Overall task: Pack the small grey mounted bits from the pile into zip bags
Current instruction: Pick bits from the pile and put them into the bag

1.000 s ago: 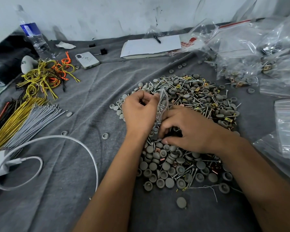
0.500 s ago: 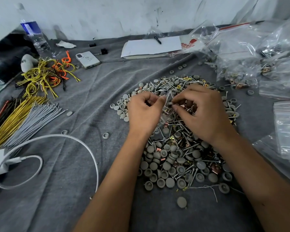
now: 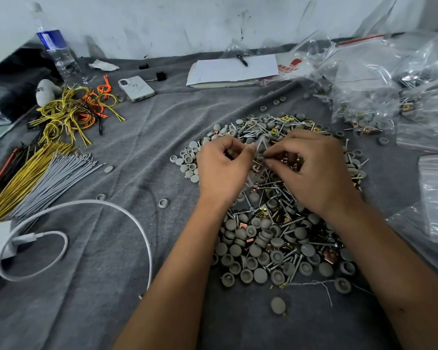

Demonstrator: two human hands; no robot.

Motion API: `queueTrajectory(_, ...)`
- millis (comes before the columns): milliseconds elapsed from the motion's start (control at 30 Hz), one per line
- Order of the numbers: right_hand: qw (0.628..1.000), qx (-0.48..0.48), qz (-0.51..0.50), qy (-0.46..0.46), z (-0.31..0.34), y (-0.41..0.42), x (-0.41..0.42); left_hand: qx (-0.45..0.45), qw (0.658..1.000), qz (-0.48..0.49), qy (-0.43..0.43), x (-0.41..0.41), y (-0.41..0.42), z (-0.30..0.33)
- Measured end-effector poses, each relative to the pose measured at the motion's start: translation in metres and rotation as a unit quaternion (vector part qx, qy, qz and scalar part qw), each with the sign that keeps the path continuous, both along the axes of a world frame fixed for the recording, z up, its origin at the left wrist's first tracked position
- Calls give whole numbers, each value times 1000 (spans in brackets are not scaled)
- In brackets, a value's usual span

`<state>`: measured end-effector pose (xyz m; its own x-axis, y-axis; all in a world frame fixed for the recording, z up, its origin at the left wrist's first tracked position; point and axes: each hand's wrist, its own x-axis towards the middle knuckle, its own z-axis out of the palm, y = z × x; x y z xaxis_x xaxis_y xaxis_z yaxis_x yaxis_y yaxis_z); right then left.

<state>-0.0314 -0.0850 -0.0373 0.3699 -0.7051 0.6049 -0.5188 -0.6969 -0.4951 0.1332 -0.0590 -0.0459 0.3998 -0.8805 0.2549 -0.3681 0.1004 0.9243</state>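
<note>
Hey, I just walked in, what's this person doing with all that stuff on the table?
A person is packing small hardware into zip bags. Both hands are over a pile of grey caps, screws and metal clips on a grey cloth. The left hand and right hand pinch a small clear bag between them. More bags, some holding parts, lie to the right; wire bundles lie to the left.

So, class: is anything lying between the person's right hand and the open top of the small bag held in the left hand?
Nothing visible. The right hand has its fingertips right at the clear zip bag that the left hand pinches above the pile. Whether the bag's mouth is open is unclear.
</note>
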Motion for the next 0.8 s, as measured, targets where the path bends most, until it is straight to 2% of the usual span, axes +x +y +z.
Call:
queueTrajectory(167,1000,5,7,-24,0,1,1,-4,995,34,94,9,-2,1)
queueTrajectory(233,999,22,34,30,-2,0,1,-3,991,48,125,12,-3,1)
queueTrajectory(367,974,60,79,203,-6,3,4,-2,989,53,140,13,-5,0)
queueTrajectory(467,966,76,82,235,-5,5,7,3,988,51,147,12,-4,1)
queueTrajectory(533,962,84,78,247,-3,5,8,13,982,43,186,14,-2,4)
queueTrajectory(667,960,81,66,259,-3,7,12,27,923,7,383,20,0,10)
queueTrajectory(800,965,57,47,251,-4,10,15,52,872,-40,486,28,1,12)
